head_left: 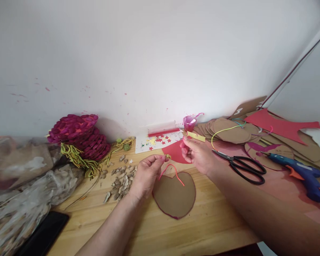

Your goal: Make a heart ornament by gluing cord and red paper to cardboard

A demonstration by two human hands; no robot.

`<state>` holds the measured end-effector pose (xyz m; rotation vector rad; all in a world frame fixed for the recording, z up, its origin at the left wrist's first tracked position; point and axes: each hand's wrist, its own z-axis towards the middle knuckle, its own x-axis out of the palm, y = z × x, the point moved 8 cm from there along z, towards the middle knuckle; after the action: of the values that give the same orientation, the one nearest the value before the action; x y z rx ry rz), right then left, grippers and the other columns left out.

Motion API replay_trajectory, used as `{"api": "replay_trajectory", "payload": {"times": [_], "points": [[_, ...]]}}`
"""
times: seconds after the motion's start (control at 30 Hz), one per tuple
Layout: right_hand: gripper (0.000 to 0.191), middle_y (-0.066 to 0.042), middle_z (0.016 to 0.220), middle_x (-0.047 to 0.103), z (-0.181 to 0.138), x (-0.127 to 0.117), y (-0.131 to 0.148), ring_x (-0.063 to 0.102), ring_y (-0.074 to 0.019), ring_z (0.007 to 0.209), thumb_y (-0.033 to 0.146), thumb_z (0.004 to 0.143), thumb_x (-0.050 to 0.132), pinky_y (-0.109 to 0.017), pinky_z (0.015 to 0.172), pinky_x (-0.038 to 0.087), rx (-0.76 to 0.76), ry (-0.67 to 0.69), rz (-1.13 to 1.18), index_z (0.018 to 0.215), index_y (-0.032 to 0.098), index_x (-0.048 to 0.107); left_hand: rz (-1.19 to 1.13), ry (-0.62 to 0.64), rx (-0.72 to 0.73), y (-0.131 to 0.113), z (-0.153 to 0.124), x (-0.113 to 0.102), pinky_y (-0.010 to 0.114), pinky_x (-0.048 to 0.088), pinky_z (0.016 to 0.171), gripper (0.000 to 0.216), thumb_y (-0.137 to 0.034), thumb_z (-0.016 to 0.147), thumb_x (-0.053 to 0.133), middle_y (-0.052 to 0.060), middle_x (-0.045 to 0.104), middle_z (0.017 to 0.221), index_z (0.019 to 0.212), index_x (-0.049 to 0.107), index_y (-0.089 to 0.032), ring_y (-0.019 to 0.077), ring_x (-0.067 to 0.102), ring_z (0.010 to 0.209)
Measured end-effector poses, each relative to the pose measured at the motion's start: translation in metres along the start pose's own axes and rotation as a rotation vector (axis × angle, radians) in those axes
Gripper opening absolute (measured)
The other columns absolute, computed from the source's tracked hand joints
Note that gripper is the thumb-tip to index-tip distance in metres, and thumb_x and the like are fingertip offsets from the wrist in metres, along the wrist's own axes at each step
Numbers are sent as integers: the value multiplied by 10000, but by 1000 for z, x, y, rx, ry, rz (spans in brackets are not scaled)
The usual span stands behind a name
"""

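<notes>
Pinches an orange cord between thumb and finger of the left hand near frame centre, loose end over a heart-shaped cardboard cutout at lower centre. Holds the right hand apart, fingers curled, beside a yellow strip; cannot tell whether gripping it. Includes black-handled scissors and a blue glue gun at lower right, pale label too small to read. Shows a white S-like mark on a cardboard piece right of centre.
</notes>
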<state>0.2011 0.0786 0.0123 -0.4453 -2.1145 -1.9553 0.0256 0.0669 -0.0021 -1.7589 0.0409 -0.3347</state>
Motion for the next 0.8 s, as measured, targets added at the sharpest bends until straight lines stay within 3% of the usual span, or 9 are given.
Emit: {"api": "replay_trajectory", "payload": {"times": [0.1, 0.2, 0.27, 0.4, 0.57, 0.8], "points": [[567, -14, 528, 553, -12, 22, -9, 475, -107, 467, 683, 834, 603, -263, 445, 280, 48, 222, -352, 612, 167, 675, -30, -2, 24, 0, 1, -1, 201, 164, 421, 423, -528, 704, 800, -113, 331, 434, 849, 682, -148, 37, 200, 402], [514, 18, 504, 522, -27, 43, -25, 465, -101, 449, 660, 829, 631, -256, 443, 305, 66, 394, -504, 645, 180, 659, -29, -15, 50, 0, 0, -1, 200, 162, 425, 416, -516, 701, 810, -110, 351, 439, 843, 672, -150, 33, 206, 406], [444, 51, 500, 469, -30, 48, -28, 418, -93, 443, 625, 823, 661, -247, 424, 283, 33, 357, -427, 720, 193, 675, -50, -11, 37, 2, -1, 0, 199, 168, 432, 420, -521, 703, 806, -100, 383, 460, 844, 673, -147, 31, 217, 412], [369, 42, 630, 518, -29, 49, -27, 427, -82, 500, 561, 771, 746, -240, 451, 296, 0, 263, -208, 855, 202, 741, -112, 23, -15, 6, -4, 7, 195, 168, 427, 457, -534, 672, 821, -95, 392, 478, 855, 680, -139, 28, 210, 414], [335, 50, 544, 469, -24, 42, -21, 406, -85, 497, 512, 741, 789, -253, 464, 268, -19, 177, -134, 712, 184, 729, -121, 65, -40, 9, -6, 12, 197, 139, 427, 448, -524, 683, 824, -94, 374, 482, 866, 691, -138, 30, 194, 422], [304, 61, 511, 468, -16, 29, -15, 348, -74, 476, 470, 754, 797, -263, 474, 217, -43, 112, -58, 695, 188, 699, -41, 124, -25, 10, -4, 13, 202, 174, 448, 403, -509, 741, 791, -76, 412, 516, 898, 712, -147, 41, 253, 448]]}}
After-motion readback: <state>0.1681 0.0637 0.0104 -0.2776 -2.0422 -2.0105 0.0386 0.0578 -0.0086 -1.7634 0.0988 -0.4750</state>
